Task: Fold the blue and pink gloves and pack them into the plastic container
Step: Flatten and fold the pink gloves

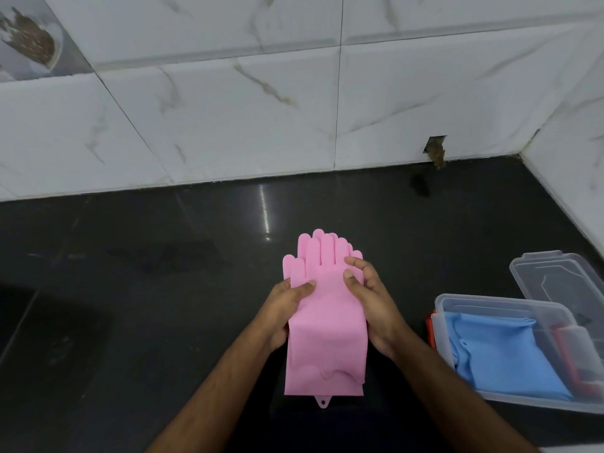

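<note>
At the lower right of the frame we see a clear plastic container (510,307), open at the top, resting on the dark countertop (130,256). Inside it lie the blue gloves (503,351), folded flat and filling most of the floor of the box. Red-orange parts show at the container's left end and along its right side; we cannot tell whether they are clasps or something else. Just behind the container, toward the right edge of the frame, lies its clear lid (555,276), flat on the counter and touching or nearly touching the container's far rim.

In the centre of the frame we see the pink gloves (327,338), stacked one on the other, fingers pointing toward the wall and cuffs toward the bottom of the frame, with a small hanging tab at the cuff edge. They are unfolded and lie outside the container, well to its left. The left hand (284,308) grips the left edge of the stack, thumb curled over the top near the palm area. The right hand (369,299) grips the right edge, thumb and forefinger bent over the top of the gloves.

Behind the counter stands a white marbled tile wall (228,109), with a small broken hole (436,148) at its base in the upper right of the frame.
</note>
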Tool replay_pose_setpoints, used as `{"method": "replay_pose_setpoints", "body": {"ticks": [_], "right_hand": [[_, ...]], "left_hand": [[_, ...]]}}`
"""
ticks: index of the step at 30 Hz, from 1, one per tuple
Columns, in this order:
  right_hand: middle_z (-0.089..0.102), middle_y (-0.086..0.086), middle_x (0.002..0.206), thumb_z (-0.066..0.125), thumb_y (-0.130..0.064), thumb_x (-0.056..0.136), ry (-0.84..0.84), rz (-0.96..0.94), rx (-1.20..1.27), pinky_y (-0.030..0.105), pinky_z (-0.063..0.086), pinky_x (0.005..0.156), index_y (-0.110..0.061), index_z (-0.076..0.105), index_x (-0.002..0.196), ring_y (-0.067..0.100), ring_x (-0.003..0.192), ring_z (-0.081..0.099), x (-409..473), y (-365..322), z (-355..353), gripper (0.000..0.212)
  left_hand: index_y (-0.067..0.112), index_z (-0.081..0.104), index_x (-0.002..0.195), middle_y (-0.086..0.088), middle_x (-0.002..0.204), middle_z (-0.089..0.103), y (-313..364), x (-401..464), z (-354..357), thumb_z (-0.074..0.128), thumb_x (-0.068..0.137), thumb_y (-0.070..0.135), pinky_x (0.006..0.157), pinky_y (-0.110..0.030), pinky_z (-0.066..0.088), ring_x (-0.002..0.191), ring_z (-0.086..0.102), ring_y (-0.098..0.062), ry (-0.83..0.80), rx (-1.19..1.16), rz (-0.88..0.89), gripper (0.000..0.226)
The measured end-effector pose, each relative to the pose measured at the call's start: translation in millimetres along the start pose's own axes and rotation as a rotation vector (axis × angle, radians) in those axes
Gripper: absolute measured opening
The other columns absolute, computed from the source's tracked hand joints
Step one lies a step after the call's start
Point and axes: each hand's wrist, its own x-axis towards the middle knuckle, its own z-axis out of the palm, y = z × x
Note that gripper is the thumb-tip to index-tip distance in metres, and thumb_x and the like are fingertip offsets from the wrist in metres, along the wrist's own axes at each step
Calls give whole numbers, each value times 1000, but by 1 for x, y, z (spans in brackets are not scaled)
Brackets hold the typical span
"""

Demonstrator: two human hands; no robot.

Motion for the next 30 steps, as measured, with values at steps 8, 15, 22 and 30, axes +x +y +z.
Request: {"method": "replay_pose_setpoints", "body": {"ticks": [8, 15, 22, 30], "right_hand": [[55, -21, 141, 63, -9, 98, -115, -230, -310, 30, 56, 97, -49, 55, 137, 5, 124, 59, 7, 1, -2, 56], [45, -6, 151, 60, -10, 96, -10, -226, -805, 23, 38, 107, -31, 46, 149, 13, 133, 48, 26, 25, -4, 59], [39, -11, 158, 60, -13, 98, -9, -284, -900, 27, 35, 115, -33, 39, 153, 13, 143, 41, 30, 30, -6, 62], [31, -14, 163, 61, -21, 100, 5, -253, -1004, 26, 31, 112, -39, 28, 157, 15, 147, 36, 37, 37, -9, 69]], "left_hand": [[12, 62, 138, -18, 130, 71, -1, 3, -2, 60, 104, 20, 100, -54, 55, 118, 69, -38, -55, -129, 216, 34], [10, 59, 133, -17, 130, 70, -17, 17, -12, 55, 107, 16, 103, -55, 53, 121, 66, -38, 63, 146, 210, 28], [21, 55, 141, -5, 137, 67, -24, 19, -12, 50, 109, 15, 108, -54, 51, 126, 64, -27, 92, 200, 271, 33], [24, 52, 146, 2, 137, 67, -22, 18, -14, 54, 108, 20, 109, -54, 50, 126, 65, -20, 90, 282, 324, 38]]}}
